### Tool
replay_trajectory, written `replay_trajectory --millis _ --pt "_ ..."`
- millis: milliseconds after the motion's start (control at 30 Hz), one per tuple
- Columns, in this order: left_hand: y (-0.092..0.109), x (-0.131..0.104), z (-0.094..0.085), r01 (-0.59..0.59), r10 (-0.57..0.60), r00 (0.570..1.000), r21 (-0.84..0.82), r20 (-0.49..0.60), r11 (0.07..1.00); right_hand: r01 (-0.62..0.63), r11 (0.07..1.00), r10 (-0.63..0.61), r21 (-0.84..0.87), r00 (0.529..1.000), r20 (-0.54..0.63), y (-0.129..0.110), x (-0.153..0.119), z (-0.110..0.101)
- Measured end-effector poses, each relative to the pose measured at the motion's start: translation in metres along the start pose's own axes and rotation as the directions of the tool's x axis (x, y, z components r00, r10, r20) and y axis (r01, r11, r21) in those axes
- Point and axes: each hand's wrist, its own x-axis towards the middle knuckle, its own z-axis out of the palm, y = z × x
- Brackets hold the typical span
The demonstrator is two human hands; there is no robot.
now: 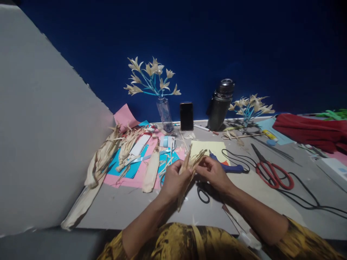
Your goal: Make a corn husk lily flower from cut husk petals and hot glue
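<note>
Head view: over the grey table's near middle, the left hand (175,178) grips a dried husk (186,164); the right hand (215,173) pinches its right edge, near a blue glue gun (230,168).

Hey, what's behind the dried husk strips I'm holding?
Beyond the upper ends of the dried husk strips, a pale yellow sheet shows; around their lower end, gray tabletop. Whatever the strips, your left hand and your right hand cover can't be seen.

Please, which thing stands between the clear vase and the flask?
In the head view, a phone stands between the vase and the flask; a white pen lies beside it.
</note>
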Motion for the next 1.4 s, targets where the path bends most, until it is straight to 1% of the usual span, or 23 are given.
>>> replay_trajectory --millis 67,167,267,333,400,433,533,567,633,667,733,833,900,967,1033,1100,1167,1267,1333,1400 --pt "0.000 -0.001 0.004 -0.043 0.044 0.999 0.082 -0.012 0.996 -0.032 0.999 0.031 -0.024 0.999 -0.025 -0.002 -0.001 -0.001" --pt "0.002 0.001 0.004 -0.050 0.053 0.998 0.100 -0.027 0.994 -0.039 0.996 0.035 -0.086 0.998 -0.051 0.000 0.000 -0.003" --pt "0.004 0.004 -0.002 -0.023 0.026 0.999 0.102 -0.024 0.995 -0.019 0.989 0.011 -0.147 0.998 -0.059 0.003 0.000 -0.006" --pt "0.004 0.006 -0.008 -0.008 0.010 1.000 0.086 -0.023 0.996 -0.048 0.989 0.043 -0.142 0.998 -0.041 0.004 0.000 -0.007" --pt "0.003 0.008 -0.011 0.020 -0.020 1.000 0.004 -0.002 1.000 -0.095 0.993 0.095 -0.068 0.995 0.000 0.004 -0.001 -0.007" --pt "0.002 0.009 -0.012 0.042 -0.040 0.999 -0.062 0.027 0.997 -0.116 0.993 0.116 -0.006 0.993 0.030 0.003 -0.001 -0.007" --pt "-0.001 0.012 -0.012 0.118 -0.080 0.985 -0.258 0.151 0.959 -0.161 0.965 0.136 0.209 0.982 0.131 0.003 0.001 -0.007" --pt "-0.002 0.012 -0.011 0.122 -0.074 0.983 -0.295 0.168 0.948 -0.172 0.948 0.134 0.268 0.979 0.154 0.003 0.002 -0.007" --pt "-0.002 0.012 -0.010 0.095 -0.049 0.987 -0.318 0.151 0.943 -0.193 0.913 0.147 0.360 0.978 0.151 0.006 0.005 -0.006" --pt "-0.001 0.011 -0.009 0.070 -0.033 0.992 -0.305 0.124 0.950 -0.202 0.897 0.160 0.393 0.977 0.137 0.007 0.006 -0.006" --pt "0.002 0.007 -0.007 0.012 0.001 0.998 -0.226 0.061 0.974 -0.215 0.877 0.183 0.431 0.976 0.114 0.010 0.008 -0.006" --pt "0.006 0.001 -0.004 -0.091 0.091 0.996 -0.005 0.012 0.996 -0.199 0.894 0.176 0.402 0.980 0.095 0.011 0.008 -0.007" --pt "0.008 -0.002 -0.003 -0.179 0.179 0.984 0.161 0.016 0.971 -0.164 0.934 0.147 0.316 0.986 0.076 0.009 0.006 -0.007" --pt "0.008 -0.002 -0.003 -0.265 0.262 0.964 0.292 0.051 0.919 -0.127 0.966 0.117 0.224 0.992 0.055 0.006 0.003 -0.009" --pt "0.008 -0.002 -0.002 -0.320 0.310 0.947 0.358 0.085 0.877 -0.103 0.979 0.099 0.176 0.995 0.032 0.003 0.001 -0.009" --pt "0.007 -0.002 -0.001 -0.332 0.315 0.943 0.374 0.107 0.866 -0.099 0.982 0.097 0.159 0.995 0.017 0.002 0.000 -0.010" --pt "0.006 -0.002 0.000 -0.308 0.300 0.951 0.360 0.079 0.881 -0.101 0.985 0.099 0.140 0.995 0.021 0.002 -0.001 -0.009" --pt "0.006 0.001 -0.001 -0.223 0.245 0.968 0.268 -0.054 0.938 -0.089 0.988 0.088 0.129 0.996 0.014 0.004 0.001 -0.008" --pt "0.006 0.006 -0.004 -0.148 0.167 0.972 0.123 -0.162 0.981 -0.072 0.990 0.074 0.120 0.997 -0.015 0.007 0.003 -0.009" --pt "0.006 0.010 -0.008 -0.095 0.075 0.972 -0.083 -0.222 0.992 -0.064 0.993 0.070 0.101 0.996 -0.059 0.009 0.006 -0.009"
